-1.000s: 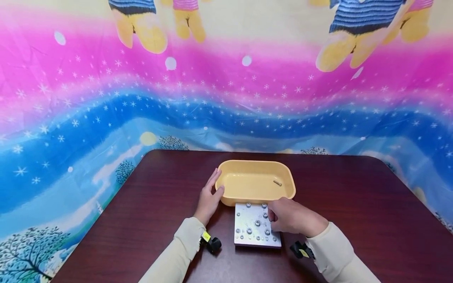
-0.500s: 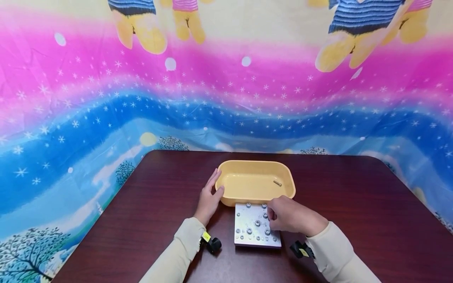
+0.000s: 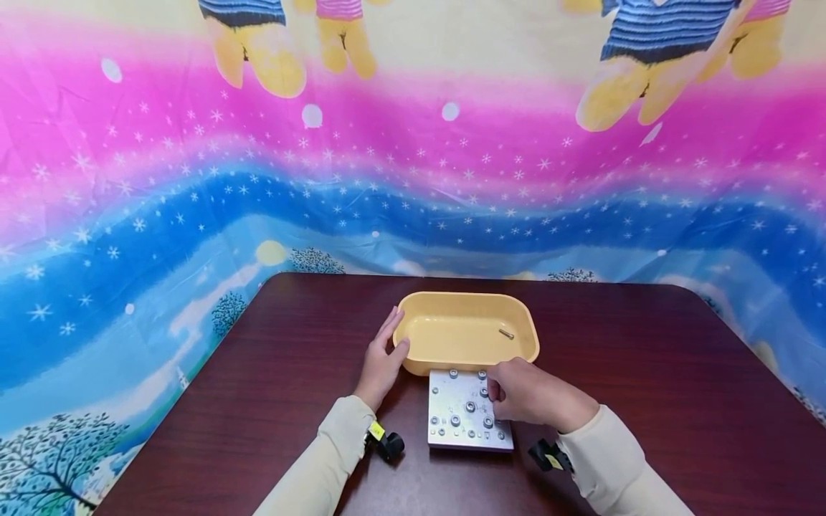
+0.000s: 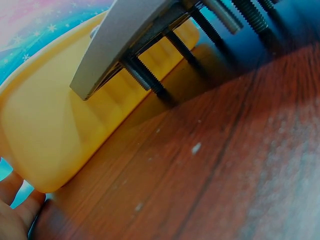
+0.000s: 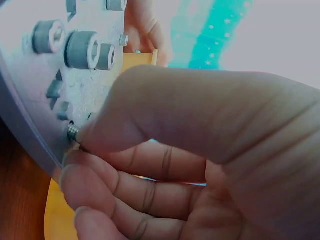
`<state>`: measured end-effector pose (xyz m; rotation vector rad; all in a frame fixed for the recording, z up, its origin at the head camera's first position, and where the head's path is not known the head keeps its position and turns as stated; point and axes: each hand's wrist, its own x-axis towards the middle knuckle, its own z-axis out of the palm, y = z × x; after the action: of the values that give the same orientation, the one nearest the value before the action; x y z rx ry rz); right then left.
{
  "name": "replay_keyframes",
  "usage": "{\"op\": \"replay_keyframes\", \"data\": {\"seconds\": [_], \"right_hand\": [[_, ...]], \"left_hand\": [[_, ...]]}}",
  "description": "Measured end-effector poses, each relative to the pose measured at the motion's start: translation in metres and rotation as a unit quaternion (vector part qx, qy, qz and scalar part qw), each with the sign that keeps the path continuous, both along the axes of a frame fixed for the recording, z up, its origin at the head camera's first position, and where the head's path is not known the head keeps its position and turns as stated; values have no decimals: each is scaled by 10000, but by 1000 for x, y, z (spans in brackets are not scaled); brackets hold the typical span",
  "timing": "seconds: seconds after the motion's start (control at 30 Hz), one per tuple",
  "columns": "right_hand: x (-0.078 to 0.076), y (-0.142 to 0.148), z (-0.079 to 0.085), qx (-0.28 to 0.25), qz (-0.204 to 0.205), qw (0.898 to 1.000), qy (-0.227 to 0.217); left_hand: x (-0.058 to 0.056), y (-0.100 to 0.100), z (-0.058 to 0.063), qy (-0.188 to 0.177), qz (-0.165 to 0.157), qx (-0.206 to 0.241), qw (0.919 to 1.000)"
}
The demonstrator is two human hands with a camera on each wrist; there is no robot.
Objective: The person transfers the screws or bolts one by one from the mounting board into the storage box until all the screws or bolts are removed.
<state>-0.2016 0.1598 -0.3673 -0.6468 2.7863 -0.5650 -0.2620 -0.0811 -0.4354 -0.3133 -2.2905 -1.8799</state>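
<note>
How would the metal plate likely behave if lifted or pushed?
The plate is probably stiff and fairly heavy for its size, as it looks like solid metal full of screws. Pushed, it may scrape or catch, since screws jut from its underside toward the table.

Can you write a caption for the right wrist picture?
Fingers pinch a small threaded screw at a metal plate studded with bolts.

Tub reachable from above; loose screw in its right half; left hand blocks tub's left end; plate takes up room just before near wall; bolt heads crowd plate top, shanks obstruct the space beneath; right hand bars plate's right side; table gives wide passage left and right.
</note>
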Motion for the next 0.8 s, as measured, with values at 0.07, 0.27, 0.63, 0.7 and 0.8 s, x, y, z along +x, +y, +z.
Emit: {"op": "replay_keyframes", "data": {"seconds": [0.07, 0.27, 0.63, 0.7, 0.8], "right_hand": [[0, -1, 0, 0, -17, 10000, 4], [1, -1, -1, -24, 71, 9999, 94], [0, 0, -1, -45, 253, 9991, 335], [0, 0, 0, -52, 274, 9987, 433], [1, 0, 1, -97, 313, 9981, 520]], "left_hand": [[0, 0, -1, 7, -3, 28, 10000], [-11, -1, -16, 19, 27, 47, 10000], [-25, -1, -36, 87, 144, 99, 9998], [-25, -1, -36, 93, 144, 98, 9998], [-25, -1, -36, 62, 166, 90, 9998]]}}
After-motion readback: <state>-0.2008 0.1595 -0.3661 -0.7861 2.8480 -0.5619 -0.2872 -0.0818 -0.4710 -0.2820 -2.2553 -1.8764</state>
